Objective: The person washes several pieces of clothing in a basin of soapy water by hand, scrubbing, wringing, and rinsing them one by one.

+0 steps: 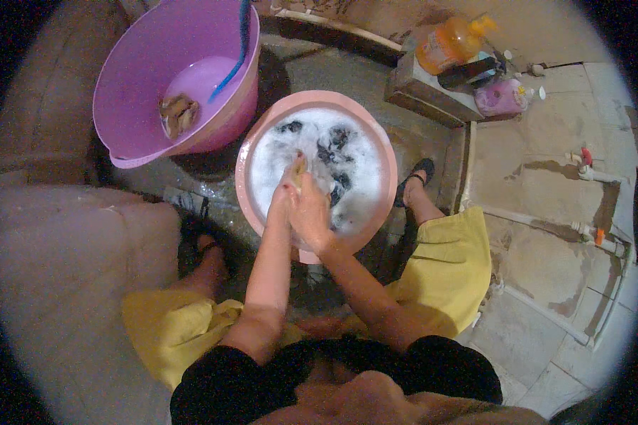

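Observation:
A pink round basin (388, 170) stands on the floor between my feet, full of white suds (365, 166). Dark wet cloth (339, 145) shows through the foam in several patches. Over the near half of the basin my hands come together, left hand (282, 197) against right hand (310, 207). Their fingers are closed around a small, wet, yellowish-beige piece (299, 170). Its kind cannot be made out, as the fingers and foam cover much of it.
A large purple tub (145, 78) at the far left holds a brown bundle (179, 113) and a blue hose (230, 76). On a low ledge (432, 92) at the far right stand an orange pump bottle (452, 46) and a pink pack (500, 98). Pipes (532, 218) run along the right.

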Demonstrator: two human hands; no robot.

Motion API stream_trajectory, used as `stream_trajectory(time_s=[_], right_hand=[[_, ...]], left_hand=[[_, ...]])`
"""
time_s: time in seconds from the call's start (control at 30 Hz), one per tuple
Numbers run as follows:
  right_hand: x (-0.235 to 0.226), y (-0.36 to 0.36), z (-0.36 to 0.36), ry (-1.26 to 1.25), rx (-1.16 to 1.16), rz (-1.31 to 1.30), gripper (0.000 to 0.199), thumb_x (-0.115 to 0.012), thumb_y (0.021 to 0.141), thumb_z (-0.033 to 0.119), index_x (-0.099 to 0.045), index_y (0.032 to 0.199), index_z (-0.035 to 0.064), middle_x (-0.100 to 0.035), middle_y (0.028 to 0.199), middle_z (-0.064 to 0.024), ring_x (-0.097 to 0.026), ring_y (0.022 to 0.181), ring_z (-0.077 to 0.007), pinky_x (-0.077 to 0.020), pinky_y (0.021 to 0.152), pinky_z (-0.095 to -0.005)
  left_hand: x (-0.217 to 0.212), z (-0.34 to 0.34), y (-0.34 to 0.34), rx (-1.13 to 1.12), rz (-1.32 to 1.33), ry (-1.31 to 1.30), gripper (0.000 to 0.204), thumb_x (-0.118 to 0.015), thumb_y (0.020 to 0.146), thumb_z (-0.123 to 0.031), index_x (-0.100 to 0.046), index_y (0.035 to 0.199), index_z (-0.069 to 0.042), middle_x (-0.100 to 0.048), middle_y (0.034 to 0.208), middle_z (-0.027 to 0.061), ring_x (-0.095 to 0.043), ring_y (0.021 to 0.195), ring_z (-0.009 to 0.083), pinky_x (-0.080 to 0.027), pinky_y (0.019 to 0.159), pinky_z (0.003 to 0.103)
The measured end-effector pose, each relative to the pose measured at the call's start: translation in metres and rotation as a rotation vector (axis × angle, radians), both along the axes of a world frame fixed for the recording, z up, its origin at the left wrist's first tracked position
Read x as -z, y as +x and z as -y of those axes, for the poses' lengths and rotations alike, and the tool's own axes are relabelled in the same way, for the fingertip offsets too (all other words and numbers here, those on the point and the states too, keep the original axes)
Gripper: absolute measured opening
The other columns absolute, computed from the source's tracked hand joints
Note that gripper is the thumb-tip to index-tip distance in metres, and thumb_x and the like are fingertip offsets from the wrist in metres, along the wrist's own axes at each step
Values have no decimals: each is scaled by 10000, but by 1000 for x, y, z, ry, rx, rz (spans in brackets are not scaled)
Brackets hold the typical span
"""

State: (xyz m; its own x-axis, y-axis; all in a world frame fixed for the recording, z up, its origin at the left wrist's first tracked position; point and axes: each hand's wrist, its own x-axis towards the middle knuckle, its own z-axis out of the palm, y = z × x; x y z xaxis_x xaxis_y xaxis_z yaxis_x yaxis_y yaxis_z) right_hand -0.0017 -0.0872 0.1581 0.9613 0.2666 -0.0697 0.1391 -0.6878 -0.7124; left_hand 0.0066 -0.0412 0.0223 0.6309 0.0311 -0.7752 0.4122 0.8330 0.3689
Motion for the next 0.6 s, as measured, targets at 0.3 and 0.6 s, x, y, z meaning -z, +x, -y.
stream_trajectory(time_s=[0.3, 0.6], right_hand=[[42, 6, -7, -136, 81, 183, 265, -475, 887, 262, -583, 881, 19, -628, 867, -199, -622, 825, -350, -494, 665, -393], [51, 25, 1, -313, 56, -128, 218, -506, 867, 228, -550, 956, 34, -617, 829, -180, -615, 740, -321, -481, 643, -446]], left_hand=[[8, -6, -21, 58, 85, 594, 433, -470, 914, -424, -576, 1060, -30, -609, 968, 86, -588, 855, 203, -489, 748, 338], [-26, -16, -19, -141, 124, 86, 450, -448, 915, -459, -542, 1088, -54, -582, 1025, 55, -560, 927, 177, -466, 782, 324]])
